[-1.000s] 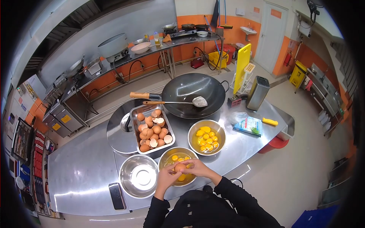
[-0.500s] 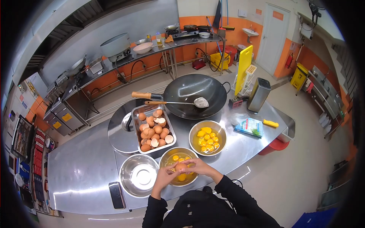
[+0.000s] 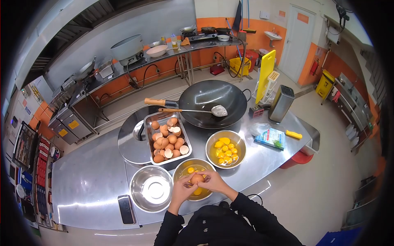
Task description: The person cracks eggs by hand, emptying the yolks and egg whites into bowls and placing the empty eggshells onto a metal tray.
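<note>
Between my two hands is a brown egg [image 3: 197,178], held above a steel bowl [image 3: 176,174] of raw eggs with loose yolks in clear whites. My left hand [image 3: 182,189] grips the egg from the left with its fingertips, and my right hand [image 3: 215,182] grips it from the right. Whether the shell is cracked I cannot tell. A second steel bowl [image 3: 209,152] behind, to the right, holds several yolks. Left of my hands stands an empty steel bowl [image 3: 139,190]. Farther back, a metal tray [image 3: 187,143] carries brown eggshells [image 3: 169,141], many broken open.
Behind the bowls sits a large wok [image 3: 193,92] with a ladle [image 3: 184,110] across it. A round lid [image 3: 127,141] lies under the tray. A phone [image 3: 126,209] rests front left. At right are a blue packet [image 3: 271,138], a yellow-handled tool [image 3: 293,134] and a knife block [image 3: 281,104].
The view has shifted slightly, moving everything a little to the right. Both hands still hold the egg over the same bowl, with only a small change in finger position.
</note>
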{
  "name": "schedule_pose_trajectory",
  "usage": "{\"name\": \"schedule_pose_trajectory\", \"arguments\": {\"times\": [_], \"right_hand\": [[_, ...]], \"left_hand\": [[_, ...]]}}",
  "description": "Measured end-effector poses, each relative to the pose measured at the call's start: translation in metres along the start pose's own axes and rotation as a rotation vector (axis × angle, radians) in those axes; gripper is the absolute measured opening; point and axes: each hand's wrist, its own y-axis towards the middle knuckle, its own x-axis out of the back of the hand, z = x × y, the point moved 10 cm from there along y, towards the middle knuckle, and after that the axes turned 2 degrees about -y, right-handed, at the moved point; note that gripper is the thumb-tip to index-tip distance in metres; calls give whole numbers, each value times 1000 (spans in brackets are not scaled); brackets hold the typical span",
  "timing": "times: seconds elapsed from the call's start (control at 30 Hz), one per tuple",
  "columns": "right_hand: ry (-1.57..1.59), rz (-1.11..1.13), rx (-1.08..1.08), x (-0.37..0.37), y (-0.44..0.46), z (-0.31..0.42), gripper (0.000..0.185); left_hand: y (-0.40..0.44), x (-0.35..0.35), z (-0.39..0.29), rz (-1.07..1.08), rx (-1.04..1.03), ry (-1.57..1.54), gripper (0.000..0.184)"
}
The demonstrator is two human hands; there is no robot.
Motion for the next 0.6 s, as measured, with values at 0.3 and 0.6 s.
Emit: {"name": "schedule_pose_trajectory", "arguments": {"times": [0.3, 0.6], "right_hand": [[-12, -47, 26, 4, 0, 11, 50], [-13, -35, 38, 4, 2, 8, 52]], "left_hand": [[2, 1, 3, -46, -21, -29, 49], [4, 1, 9, -47, -12, -52, 49]]}}
